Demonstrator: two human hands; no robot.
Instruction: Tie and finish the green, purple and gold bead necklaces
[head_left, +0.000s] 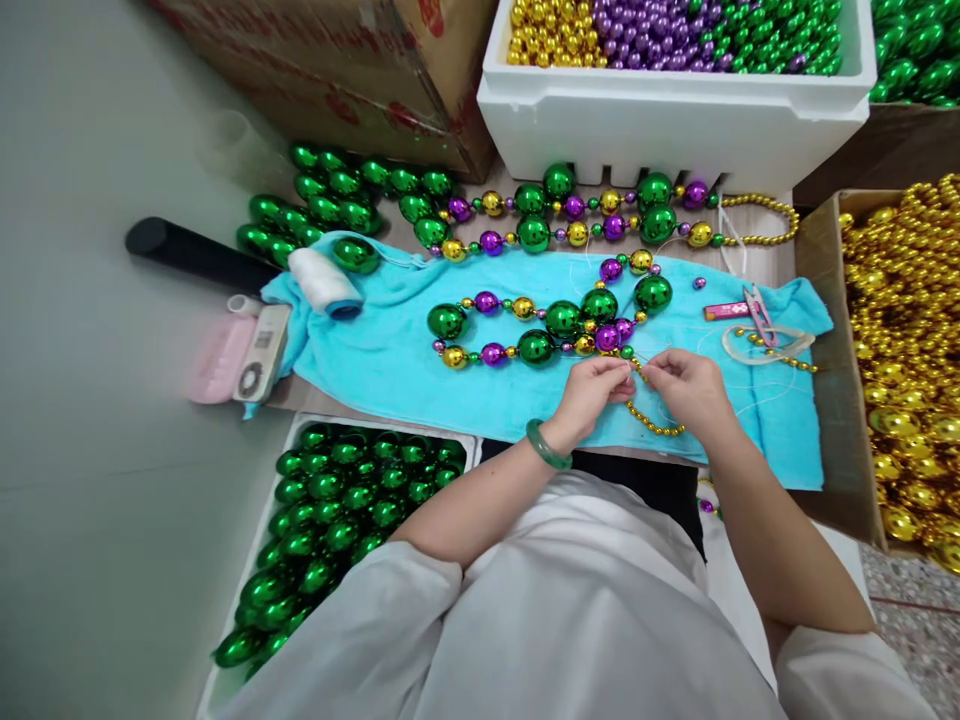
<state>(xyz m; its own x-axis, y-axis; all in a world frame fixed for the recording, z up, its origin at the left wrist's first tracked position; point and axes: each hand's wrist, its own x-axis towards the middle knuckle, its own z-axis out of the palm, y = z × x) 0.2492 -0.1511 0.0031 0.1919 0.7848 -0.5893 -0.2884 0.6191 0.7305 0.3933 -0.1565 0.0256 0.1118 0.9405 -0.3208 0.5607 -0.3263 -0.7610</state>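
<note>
**Two hands pinch a bead strand over a turquoise towel**

The worktop (772, 262) carries a turquoise towel (390, 360) that spreads out beneath and to both sides of the grip. Beyond the grip, at the far edge, stands a white foam box (675, 115) filled with gold, purple and green beads. A cardboard box of gold balls (907, 340) sits off to the right of the grip, and a white tray of green balls (330, 510) lies to its left, nearer the person.

Just beyond the grip, on the towel, lies a looped garland of large green, purple and gold balls (562, 320); a second garland (577, 212) lies farther out, off the towel.

The left hand (592, 392), with a green bangle (547, 447) on its wrist, and the right hand (686, 385) nearly meet, each grip clenched on the strand of small gold beads (651, 422), which curves down between them onto the towel. Thin thread at the fingertips is too fine to follow.

Right of the grip lie pink thread snips (754, 308); far to the left, a white thread spool (324, 282).
</note>
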